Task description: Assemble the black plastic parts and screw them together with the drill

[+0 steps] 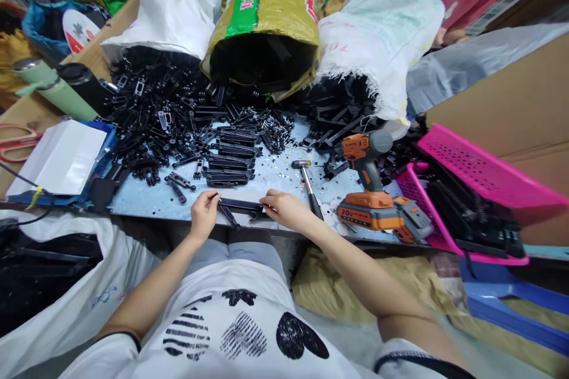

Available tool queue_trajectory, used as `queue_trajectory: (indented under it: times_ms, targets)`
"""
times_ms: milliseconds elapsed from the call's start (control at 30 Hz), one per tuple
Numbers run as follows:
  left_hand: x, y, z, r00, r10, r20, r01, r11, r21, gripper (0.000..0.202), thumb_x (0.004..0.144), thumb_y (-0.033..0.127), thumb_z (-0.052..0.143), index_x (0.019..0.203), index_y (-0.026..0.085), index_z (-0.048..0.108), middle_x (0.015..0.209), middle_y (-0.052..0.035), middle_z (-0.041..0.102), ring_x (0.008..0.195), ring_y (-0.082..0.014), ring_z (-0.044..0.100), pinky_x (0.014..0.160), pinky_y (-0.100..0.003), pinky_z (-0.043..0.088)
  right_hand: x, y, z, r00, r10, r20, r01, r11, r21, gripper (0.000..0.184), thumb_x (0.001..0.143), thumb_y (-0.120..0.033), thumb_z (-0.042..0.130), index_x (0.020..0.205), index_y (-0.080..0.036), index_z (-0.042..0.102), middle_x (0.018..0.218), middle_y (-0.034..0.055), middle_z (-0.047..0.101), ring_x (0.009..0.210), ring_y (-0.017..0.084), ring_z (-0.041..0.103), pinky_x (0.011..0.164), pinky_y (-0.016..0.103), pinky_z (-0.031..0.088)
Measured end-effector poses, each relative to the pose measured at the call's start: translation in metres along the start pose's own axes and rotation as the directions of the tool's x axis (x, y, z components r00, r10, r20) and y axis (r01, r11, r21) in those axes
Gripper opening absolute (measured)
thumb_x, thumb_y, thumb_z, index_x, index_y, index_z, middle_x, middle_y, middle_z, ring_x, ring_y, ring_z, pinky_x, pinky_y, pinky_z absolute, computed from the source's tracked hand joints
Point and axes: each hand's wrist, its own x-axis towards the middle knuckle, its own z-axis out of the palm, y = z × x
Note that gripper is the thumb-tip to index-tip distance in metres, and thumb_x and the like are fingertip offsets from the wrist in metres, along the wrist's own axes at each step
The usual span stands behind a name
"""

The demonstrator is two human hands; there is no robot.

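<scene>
Between my two hands, at the front edge of the table (146,198), lies a long black plastic bar (240,204). My left hand (205,213) pinches its left end, where a second black arm piece (229,217) angles down toward the edge. My right hand (280,208) has its fingers closed on the bar's right end. Just beyond is a neat stack of similar black bars (230,163). A few loose black pieces (178,186) rest left of the stack. To the right of my right hand lies a small hammer (306,180) with a dark handle.
An orange cordless drill (367,174) stands at the right, beside pink baskets (489,172) of black parts. Heaped black parts (155,100) spill from sacks (267,18) at the back. Bottles (57,89), a white box (62,154) and red scissors (20,141) are at left.
</scene>
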Motion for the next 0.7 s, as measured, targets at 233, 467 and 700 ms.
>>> queue_trajectory:
  times_ms: [233, 467, 700]
  targets:
    - [0.001, -0.014, -0.012, 0.88, 0.378, 0.289, -0.465, 0.813, 0.352, 0.022, 0.092, 0.02, 0.044, 0.104, 0.016, 0.062, 0.104, -0.0124, 0.068, 0.102, -0.0219, 0.062, 0.091, -0.04, 0.047, -0.005, -0.001, 0.012, 0.995, -0.002, -0.1, -0.002, 0.999, -0.034, 0.021, 0.092, -0.017, 0.043, 0.103, -0.016, 0.06, 0.095, 0.0087, 0.062, 0.084, 0.016, 0.061, 0.072, 0.025, 0.044]
    - [0.007, 0.008, -0.007, 0.776, 0.357, 0.52, -0.599, 0.677, 0.429, 0.039, 0.09, 0.038, 0.047, 0.12, 0.015, 0.053, 0.123, -0.016, 0.058, 0.118, -0.0311, 0.049, 0.099, -0.051, 0.032, -0.02, 0.035, 0.063, 0.904, -0.212, -0.372, 0.239, 0.97, 0.029, 0.037, 0.093, -0.032, 0.045, 0.127, -0.02, 0.05, 0.115, 0.0121, 0.057, 0.105, 0.019, 0.057, 0.087, 0.032, 0.049]
    - [0.01, 0.037, 0.043, 0.635, 0.161, 0.755, -0.584, 0.74, 0.333, 0.051, 0.083, 0.045, 0.057, 0.122, 0.013, 0.048, 0.107, -0.0124, 0.061, 0.102, -0.0267, 0.053, 0.084, -0.038, 0.04, -0.019, 0.063, 0.093, 0.9, -0.268, -0.343, 0.254, 0.963, -0.087, 0.05, 0.09, -0.042, 0.049, 0.134, -0.02, 0.045, 0.102, 0.0104, 0.061, 0.091, 0.02, 0.057, 0.078, 0.034, 0.049]
